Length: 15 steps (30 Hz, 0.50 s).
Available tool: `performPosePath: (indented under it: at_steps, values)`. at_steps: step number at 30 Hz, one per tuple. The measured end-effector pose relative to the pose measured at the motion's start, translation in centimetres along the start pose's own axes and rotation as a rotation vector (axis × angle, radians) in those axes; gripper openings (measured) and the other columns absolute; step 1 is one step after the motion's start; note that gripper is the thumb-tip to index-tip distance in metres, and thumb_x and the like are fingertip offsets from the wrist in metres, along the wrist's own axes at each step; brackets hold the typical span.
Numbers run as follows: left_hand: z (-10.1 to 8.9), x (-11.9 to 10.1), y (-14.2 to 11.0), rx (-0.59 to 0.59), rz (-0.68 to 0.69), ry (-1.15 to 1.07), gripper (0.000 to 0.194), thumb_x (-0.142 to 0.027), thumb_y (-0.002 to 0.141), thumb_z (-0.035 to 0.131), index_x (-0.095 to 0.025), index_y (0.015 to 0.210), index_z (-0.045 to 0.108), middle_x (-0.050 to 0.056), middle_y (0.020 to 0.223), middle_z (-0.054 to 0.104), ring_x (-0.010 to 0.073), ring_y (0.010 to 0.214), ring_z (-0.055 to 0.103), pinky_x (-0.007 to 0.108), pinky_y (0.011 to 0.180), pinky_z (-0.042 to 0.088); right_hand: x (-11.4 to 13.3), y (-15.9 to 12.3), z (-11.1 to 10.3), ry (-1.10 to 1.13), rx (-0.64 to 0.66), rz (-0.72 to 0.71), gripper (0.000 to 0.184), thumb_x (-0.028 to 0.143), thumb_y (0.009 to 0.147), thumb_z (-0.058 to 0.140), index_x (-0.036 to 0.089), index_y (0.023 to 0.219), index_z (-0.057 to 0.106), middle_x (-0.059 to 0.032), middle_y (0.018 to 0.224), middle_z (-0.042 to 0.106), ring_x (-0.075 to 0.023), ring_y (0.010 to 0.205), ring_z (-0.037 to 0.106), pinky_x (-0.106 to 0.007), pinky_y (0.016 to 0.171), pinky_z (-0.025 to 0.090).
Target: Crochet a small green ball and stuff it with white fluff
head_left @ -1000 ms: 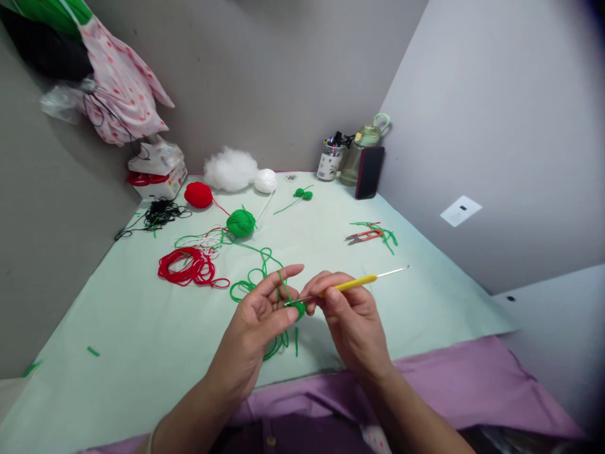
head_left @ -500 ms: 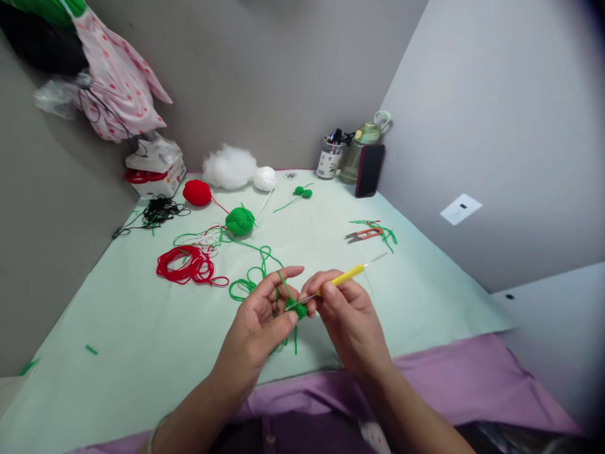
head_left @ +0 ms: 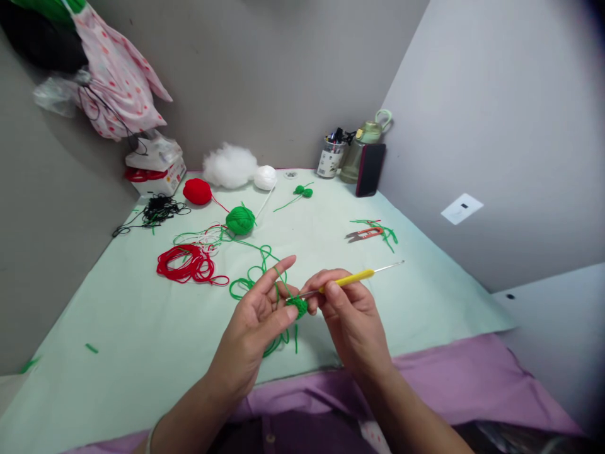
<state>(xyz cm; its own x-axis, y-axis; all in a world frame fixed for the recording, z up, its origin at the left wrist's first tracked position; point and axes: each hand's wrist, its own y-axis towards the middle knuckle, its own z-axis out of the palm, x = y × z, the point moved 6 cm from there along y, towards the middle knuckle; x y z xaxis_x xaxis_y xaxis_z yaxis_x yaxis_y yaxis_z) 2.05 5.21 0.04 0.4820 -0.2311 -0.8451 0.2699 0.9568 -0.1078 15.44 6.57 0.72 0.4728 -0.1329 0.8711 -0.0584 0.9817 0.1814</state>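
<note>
Between the thumb and fingers of my left hand [head_left: 258, 318] is a small green crochet piece [head_left: 297, 306]. Green yarn runs over my raised left index finger, and a short tail hangs below the piece. My right hand [head_left: 350, 309] pinches the yellow grip of a crochet hook [head_left: 352, 278]. One metal end of the hook meets the top of the green piece; the other points out to the right. Loose green yarn [head_left: 243, 288] lies behind and under my left hand, leading back to a green yarn ball [head_left: 240, 221].
A red yarn coil [head_left: 186, 263], black yarn [head_left: 163, 210], a red ball [head_left: 197, 192], white stuffing [head_left: 230, 166] and a white ball [head_left: 265, 178] lie left and back. Thread snips [head_left: 363, 235] lie right. Behind stand a pen cup [head_left: 330, 157], a bottle [head_left: 352, 161] and a phone [head_left: 370, 170].
The hook has swung to a flatter angle, its free end shifting right and slightly down. My left index finger has risen a little with the yarn over it.
</note>
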Motion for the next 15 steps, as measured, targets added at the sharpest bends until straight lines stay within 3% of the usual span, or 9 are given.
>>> performPosePath:
  at_steps: [11,15]
  values:
    - [-0.88,-0.04,0.22,-0.094,0.021,0.053,0.056,-0.024,0.084,0.084,-0.037,0.136,0.069,-0.001,0.095,0.063,0.0127,0.092,0.057,0.023,0.086,0.045,0.82,-0.01,-0.52,-0.039,-0.124,0.041,0.016,0.037,0.091,0.078,0.023,0.086,0.081,-0.0009,0.078,0.073,-0.01,0.063,0.062,-0.023,0.065,0.051]
    - [-0.79,-0.15,0.17,-0.068,-0.028,0.004,0.054,-0.024,0.081,0.085,-0.033,0.132,0.072,-0.001,0.094,0.063,0.0119,0.089,0.055,0.02,0.084,0.044,0.84,0.3,-0.84,-0.029,-0.136,0.085,0.019,0.039,0.086,0.081,0.021,0.08,0.08,-0.001,0.076,0.072,-0.0092,0.06,0.061,-0.022,0.061,0.05]
